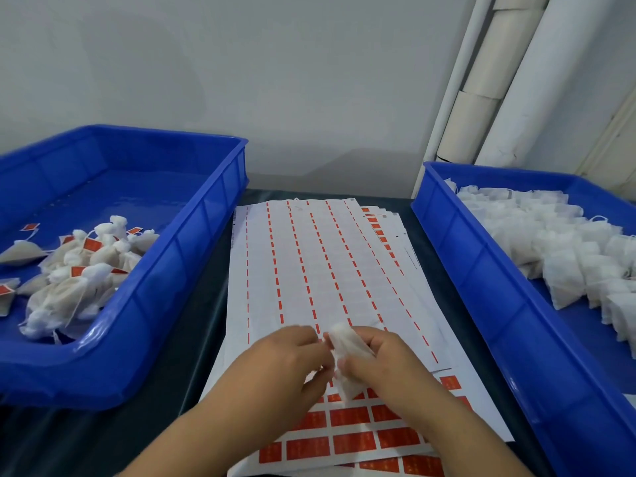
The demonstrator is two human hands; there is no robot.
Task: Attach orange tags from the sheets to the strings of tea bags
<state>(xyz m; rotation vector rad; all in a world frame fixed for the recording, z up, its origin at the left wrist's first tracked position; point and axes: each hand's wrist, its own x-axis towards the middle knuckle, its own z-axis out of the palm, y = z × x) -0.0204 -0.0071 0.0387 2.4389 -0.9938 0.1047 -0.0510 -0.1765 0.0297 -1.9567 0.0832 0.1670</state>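
Both hands met over the near end of the sheets, and between them was 1 white tea bag (pixel 346 359), lifted off the paper and blurred. The right hand (pixel 382 359) had its fingers curled round the bag's right side, gripping it. The left hand (pixel 285 359) had its fingertips drawn together against the bag's left edge in what looked like a pinch; whether it held the string or the bag's cloth, I could not tell through the blur. Under the hands lay the top sheet (pixel 309 263), mostly peeled, with only thin orange dashes left in 6 or so columns, while whole orange tags (pixel 349 416) remained in rows at the near end, partly under the wrists. More sheets (pixel 389 235) poked out beneath it on the right, fanned a little. The stack sat on a dark table (pixel 203 339). To the left stood a blue tray (pixel 155 287) holding a loose heap of tagged tea bags (pixel 82 266), orange tags showing among them. To the right, a second blue tray (pixel 481 287) held a pile of untagged bags (pixel 564 246), plain white. White pipes (pixel 499 80) ran up the grey wall behind it.
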